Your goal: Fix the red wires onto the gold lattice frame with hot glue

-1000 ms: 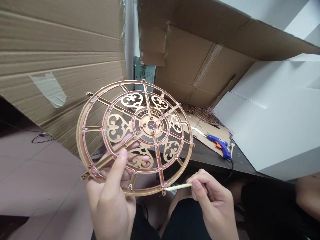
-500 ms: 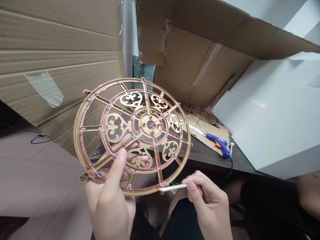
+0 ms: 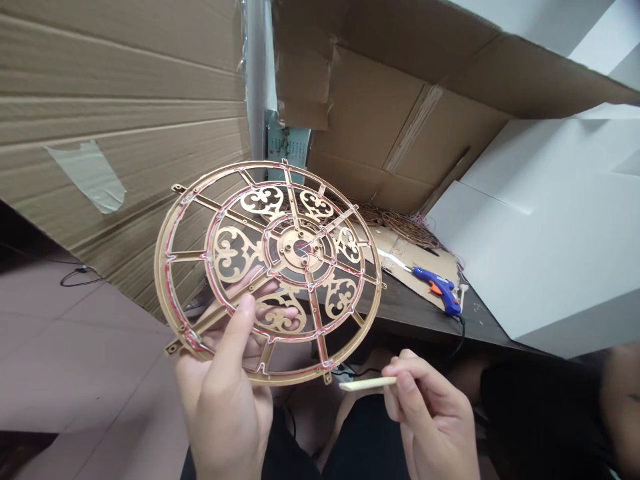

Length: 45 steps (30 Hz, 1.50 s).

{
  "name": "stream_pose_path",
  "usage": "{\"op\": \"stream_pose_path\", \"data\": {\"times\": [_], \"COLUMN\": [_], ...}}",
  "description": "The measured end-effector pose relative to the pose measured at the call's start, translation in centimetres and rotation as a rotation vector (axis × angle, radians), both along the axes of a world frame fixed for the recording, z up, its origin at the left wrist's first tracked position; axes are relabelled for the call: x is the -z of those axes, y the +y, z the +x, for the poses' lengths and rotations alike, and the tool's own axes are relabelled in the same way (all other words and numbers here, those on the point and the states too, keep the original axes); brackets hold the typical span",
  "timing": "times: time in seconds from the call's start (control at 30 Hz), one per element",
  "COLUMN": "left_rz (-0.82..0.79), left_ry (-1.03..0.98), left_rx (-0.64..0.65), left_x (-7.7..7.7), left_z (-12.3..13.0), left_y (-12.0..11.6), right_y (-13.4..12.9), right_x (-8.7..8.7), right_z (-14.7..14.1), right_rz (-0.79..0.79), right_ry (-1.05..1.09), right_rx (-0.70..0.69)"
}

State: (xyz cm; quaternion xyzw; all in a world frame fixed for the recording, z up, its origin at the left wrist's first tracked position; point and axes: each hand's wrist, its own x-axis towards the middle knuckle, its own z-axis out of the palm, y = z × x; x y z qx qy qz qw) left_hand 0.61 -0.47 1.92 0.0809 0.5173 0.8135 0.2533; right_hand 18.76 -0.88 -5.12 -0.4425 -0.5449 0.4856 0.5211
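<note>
A round gold openwork frame (image 3: pixel 317 313) with spokes, scroll ornaments and rings is held up in front of me, tilted. Red and white wires run along its channels and gather at the hub. My left hand (image 3: pixel 227 393) grips its lower left, thumb on the near side and fingers behind, partly seen through the gaps. Between thumb and fingers of my right hand (image 3: pixel 433 410) is a thin pale-yellow stick (image 3: pixel 367 384) with a slanted tip. That tip points left, just below the frame's lower right rim, apart from it.
A blue glue gun (image 3: pixel 437 288) with an orange trigger lies on cardboard on the dark table (image 3: pixel 487 327). Behind it sits a pile of similar brown frames (image 3: pixel 407 230). Cardboard walls (image 3: pixel 125 73) stand left and behind, white panels (image 3: pixel 565 220) right. Another person's arm (image 3: pixel 620 393) is at lower right.
My right hand has drawn the pale stick away from the frame's rim, to the right and slightly down. The frame has tilted slightly in my left hand.
</note>
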Motion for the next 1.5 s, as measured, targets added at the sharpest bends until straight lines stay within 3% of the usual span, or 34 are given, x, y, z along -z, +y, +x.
{"op": "stream_pose_path", "data": {"times": [0.27, 0.53, 0.67, 0.83, 0.97, 1.13, 1.2, 1.33, 1.4, 1.5], "left_rz": [0.026, 0.037, 0.011, 0.014, 0.001, -0.036, -0.058, -0.073, -0.098, -0.137], "left_ry": [-0.037, -0.002, 0.022, -0.013, -0.038, -0.058, -0.091, -0.107, -0.133, -0.156], "left_rx": [-0.008, -0.017, -0.029, 0.051, 0.046, 0.067, 0.074, 0.074, 0.079, 0.069], "left_x": [-0.3, -0.4, -0.1, 0.4, 0.3, -0.1, -0.1, -0.5, -0.7, -0.8], "left_z": [-0.1, 0.0, -0.1, -0.4, -0.4, -0.2, -0.2, 0.0, 0.0, 0.1], "left_y": [0.1, 0.4, 0.4, -0.1, 0.0, 0.2, 0.2, 0.1, 0.1, 0.1], "right_y": [0.0, 0.8, 1.0, 1.0, 1.2, 2.2, 2.8, 3.4, 3.3, 3.1], "right_x": [0.1, -0.9, -1.6, -1.5, -3.5, -6.4, -6.8, -6.4, -6.1, -5.9], "right_z": [0.1, 0.0, -0.5, -0.7, -0.3, 0.6, 0.7, 0.4, -0.2, -1.0], "right_rz": [-0.135, -0.015, -0.036, -0.244, -0.414, -0.301, -0.178, 0.039, 0.1, 0.195], "right_ry": [0.144, -0.179, -0.219, 0.098, 0.467, 0.737, 0.619, 0.051, -0.126, -0.198], "right_rx": [0.104, 0.273, 0.186, -0.019, -0.121, -0.045, 0.106, 0.398, 0.384, 0.268]}}
